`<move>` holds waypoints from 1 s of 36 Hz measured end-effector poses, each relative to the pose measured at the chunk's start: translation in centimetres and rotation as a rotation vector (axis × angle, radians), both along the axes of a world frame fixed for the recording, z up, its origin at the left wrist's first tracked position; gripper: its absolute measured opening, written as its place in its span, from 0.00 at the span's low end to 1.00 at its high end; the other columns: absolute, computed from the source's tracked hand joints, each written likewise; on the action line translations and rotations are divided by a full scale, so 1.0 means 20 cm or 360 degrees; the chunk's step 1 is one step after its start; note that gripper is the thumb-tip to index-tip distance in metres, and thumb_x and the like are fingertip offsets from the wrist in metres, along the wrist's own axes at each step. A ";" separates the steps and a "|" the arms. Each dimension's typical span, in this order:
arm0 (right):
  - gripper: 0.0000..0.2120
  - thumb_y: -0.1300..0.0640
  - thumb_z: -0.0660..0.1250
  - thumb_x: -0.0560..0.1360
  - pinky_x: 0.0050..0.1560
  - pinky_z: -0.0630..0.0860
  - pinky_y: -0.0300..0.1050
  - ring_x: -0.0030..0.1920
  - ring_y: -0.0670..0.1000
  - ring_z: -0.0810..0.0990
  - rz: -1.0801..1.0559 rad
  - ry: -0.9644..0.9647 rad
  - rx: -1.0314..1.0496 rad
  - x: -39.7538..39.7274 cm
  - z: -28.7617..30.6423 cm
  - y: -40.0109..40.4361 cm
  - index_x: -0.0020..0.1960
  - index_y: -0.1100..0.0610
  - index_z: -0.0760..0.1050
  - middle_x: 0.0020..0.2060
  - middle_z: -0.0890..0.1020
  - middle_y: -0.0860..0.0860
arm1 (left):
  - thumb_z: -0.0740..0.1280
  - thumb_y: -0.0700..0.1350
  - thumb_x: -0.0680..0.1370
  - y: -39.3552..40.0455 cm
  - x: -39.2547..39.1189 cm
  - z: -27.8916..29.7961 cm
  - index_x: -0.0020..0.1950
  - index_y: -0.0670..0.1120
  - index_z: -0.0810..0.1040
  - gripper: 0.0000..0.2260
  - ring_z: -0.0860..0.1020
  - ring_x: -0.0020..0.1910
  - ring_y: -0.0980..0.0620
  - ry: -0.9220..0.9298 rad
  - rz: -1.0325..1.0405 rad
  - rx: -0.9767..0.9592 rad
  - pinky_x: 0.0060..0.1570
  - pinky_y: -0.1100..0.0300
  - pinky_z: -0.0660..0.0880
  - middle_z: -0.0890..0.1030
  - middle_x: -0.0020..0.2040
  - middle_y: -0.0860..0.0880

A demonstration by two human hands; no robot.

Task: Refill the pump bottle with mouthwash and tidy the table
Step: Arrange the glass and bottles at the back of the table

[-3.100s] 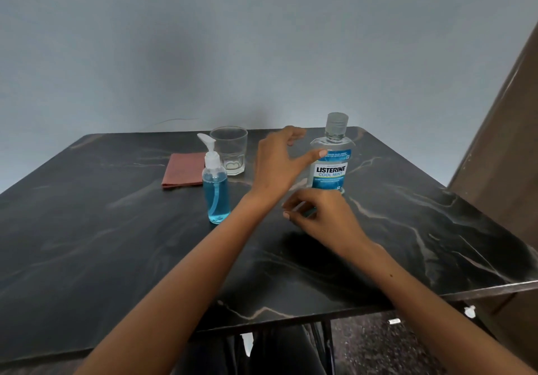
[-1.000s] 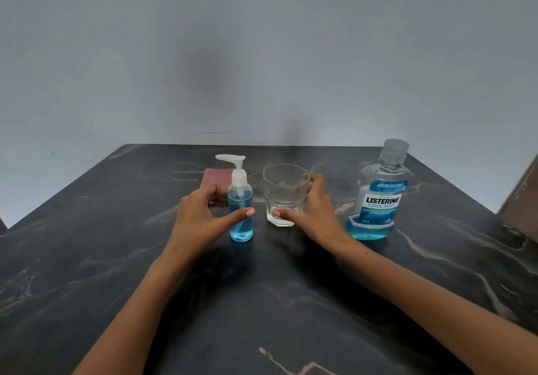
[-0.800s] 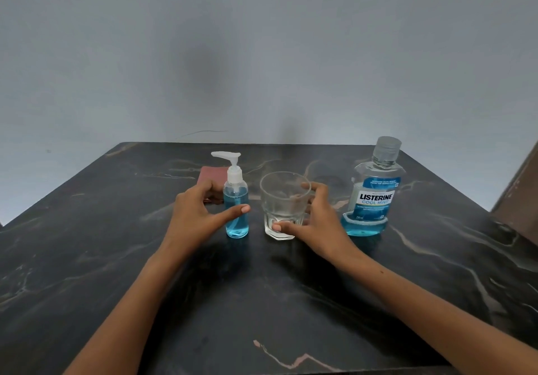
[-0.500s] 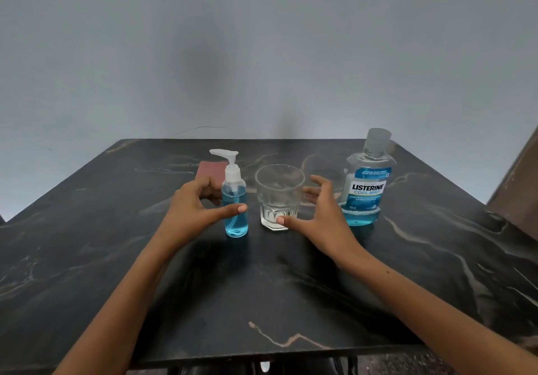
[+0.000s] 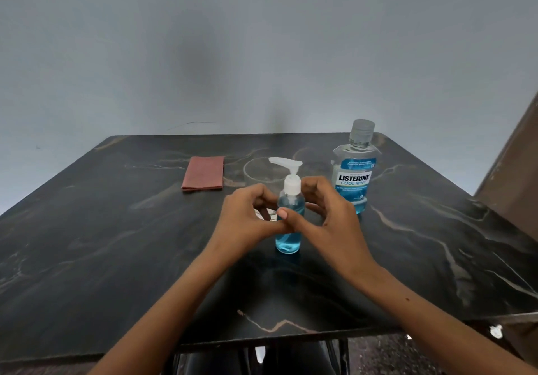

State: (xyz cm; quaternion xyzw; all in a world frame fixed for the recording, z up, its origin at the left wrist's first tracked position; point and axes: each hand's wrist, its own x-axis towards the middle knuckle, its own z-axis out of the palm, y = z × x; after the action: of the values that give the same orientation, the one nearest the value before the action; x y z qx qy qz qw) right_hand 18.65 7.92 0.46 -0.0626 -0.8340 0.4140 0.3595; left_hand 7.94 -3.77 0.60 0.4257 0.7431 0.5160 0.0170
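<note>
Curling around the small clear plastic pump bottle of blue liquid (image 5: 288, 223), the fingers (image 5: 256, 197) of the left hand (image 5: 247, 223) are wrapping its left side while the thumb is pressing across its front. The right hand (image 5: 332, 223) is closing in from the other side, its thumb crossing the front of the bottle beside the left thumb and its fingers (image 5: 316, 188) bending round near the neck; whether those fingertips are actually touching the plastic is hard to tell. Both hands are thus gripping or cupping the bottle, which is standing upright on the dark marble-patterned table (image 5: 116, 258), near the middle and towards the front. Its white pump head (image 5: 286, 163) is sitting on top with the spout pointing left.

Just behind the hands, a clear drinking glass (image 5: 259, 170) is standing, largely hidden by the left fingers and the pump. To the right of it, close to the right hand, a large clear bottle of blue mouthwash with a grey cap and blue label (image 5: 355, 168) is standing upright with the cap on. Further left and towards the back, a folded reddish-brown cloth (image 5: 203, 173) is lying flat, well apart from the bottles. Both bare forearms are reaching in from the near edge.
</note>
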 end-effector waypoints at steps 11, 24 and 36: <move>0.19 0.51 0.73 0.69 0.48 0.76 0.26 0.53 0.40 0.77 -0.0154 -0.0029 -0.0006 0.00 0.00 0.11 0.55 0.46 0.68 0.52 0.77 0.38 | 0.79 0.60 0.53 -0.09 -0.16 -0.01 0.33 0.50 0.71 0.24 0.69 0.28 0.61 0.0094 0.0411 0.0158 0.29 0.70 0.67 0.74 0.30 0.53; 0.38 0.52 0.71 0.73 0.61 0.73 0.37 0.62 0.36 0.70 0.0009 -0.0214 0.0188 -0.01 0.08 0.16 0.69 0.32 0.49 0.70 0.69 0.41 | 0.77 0.61 0.54 0.00 -0.26 -0.05 0.69 0.52 0.68 0.45 0.74 0.55 0.57 -0.0190 0.0080 -0.0091 0.47 0.70 0.69 0.76 0.64 0.54; 0.43 0.54 0.72 0.72 0.67 0.72 0.53 0.68 0.43 0.70 0.0041 -0.0212 0.0364 0.00 0.10 0.15 0.67 0.25 0.44 0.71 0.66 0.41 | 0.78 0.66 0.53 -0.04 -0.28 -0.06 0.59 0.59 0.74 0.36 0.74 0.47 0.67 -0.0122 0.0090 -0.0053 0.45 0.66 0.69 0.81 0.51 0.59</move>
State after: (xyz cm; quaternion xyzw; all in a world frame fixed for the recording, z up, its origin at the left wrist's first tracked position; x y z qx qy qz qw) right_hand 18.58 10.88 2.53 -0.0378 -0.8985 0.3156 0.3028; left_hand 2.44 -4.63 -0.58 0.3842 0.7621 0.5198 0.0378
